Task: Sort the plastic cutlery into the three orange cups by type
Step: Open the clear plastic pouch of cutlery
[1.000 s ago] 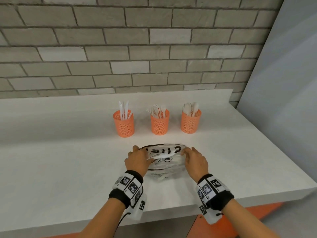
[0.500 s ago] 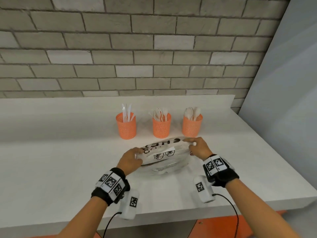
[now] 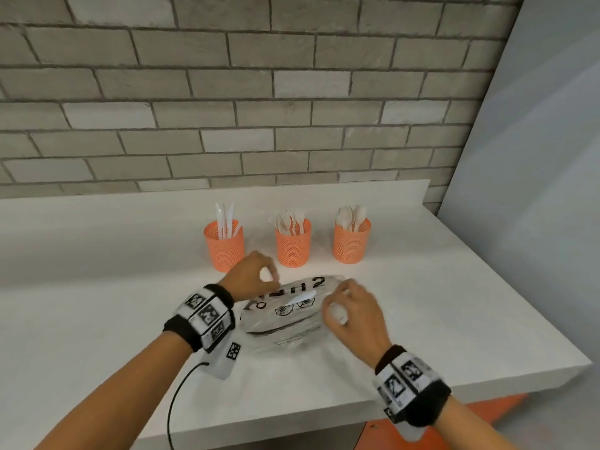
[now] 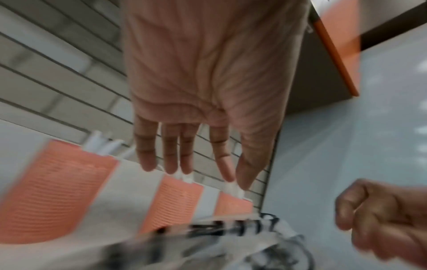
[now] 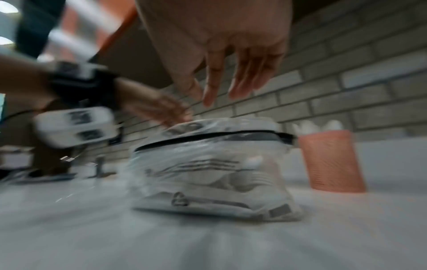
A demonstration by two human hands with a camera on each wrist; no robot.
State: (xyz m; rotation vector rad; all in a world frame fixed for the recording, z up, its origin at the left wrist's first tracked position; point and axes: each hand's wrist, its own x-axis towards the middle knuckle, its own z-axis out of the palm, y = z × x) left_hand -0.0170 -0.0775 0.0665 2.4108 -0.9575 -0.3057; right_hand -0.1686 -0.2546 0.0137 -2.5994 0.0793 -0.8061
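Three orange mesh cups stand in a row by the wall: the left cup [image 3: 224, 246] holds knives, the middle cup [image 3: 293, 245] forks, the right cup [image 3: 351, 243] spoons. In front of them lies a clear printed plastic bag [image 3: 285, 319] with white cutlery inside. My left hand [image 3: 271, 279] is at the bag's far left corner, and the left wrist view shows its fingers [image 4: 171, 155] straight and empty. Over the bag's right end my right hand [image 3: 337, 295] hovers, its fingers [image 5: 212, 87] loose and holding nothing. The bag [image 5: 208, 173] is blurred in both wrist views.
The white counter [image 3: 97, 319] ends at a front edge near my forearms and a right edge beyond the spoon cup. A grey brick wall [image 3: 292, 108] rises behind the cups. A black cable [image 3: 175, 394] hangs from my left wrist unit.
Both hands have let go of the bag's ends. The left hand rose toward the knife cup with fingers straightened; the right hand drew back over the bag's right end.
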